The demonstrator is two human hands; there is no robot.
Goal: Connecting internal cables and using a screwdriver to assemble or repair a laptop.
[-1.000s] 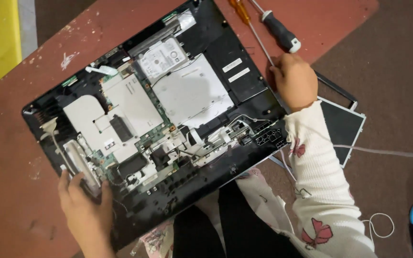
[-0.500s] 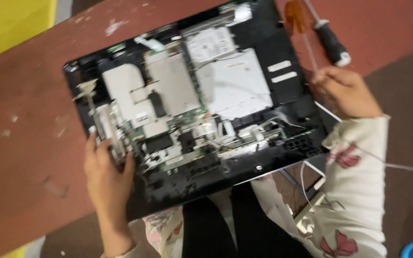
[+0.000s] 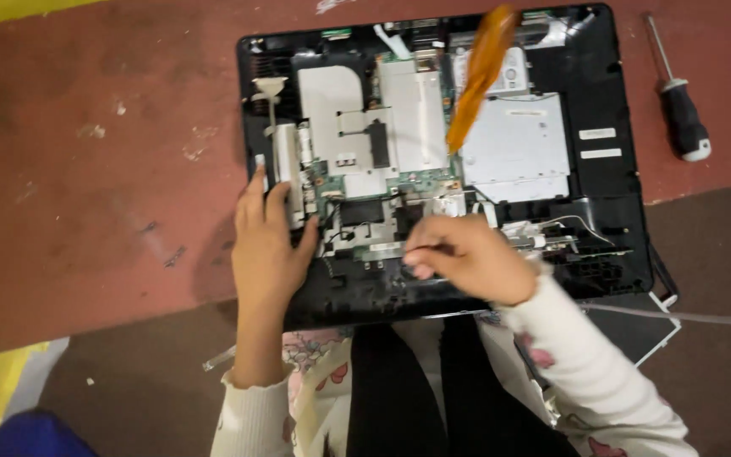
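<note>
Orange-handled screwdriver (image 3: 481, 74) gripped in right hand (image 3: 465, 258), blurred, tip down among opened laptop (image 3: 602, 195) circuitry. Left hand (image 3: 268, 245) flat, fingers spread, pressing laptop's left edge on red table (image 3: 103, 169). Black-handled screwdriver (image 3: 683, 114) lying apart, right.

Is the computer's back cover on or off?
Off. The computer lies with its green circuit board and silver metal plates showing.

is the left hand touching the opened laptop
Touching: the head view shows the left hand lying flat on the opened laptop, fingers over its left edge.
</note>
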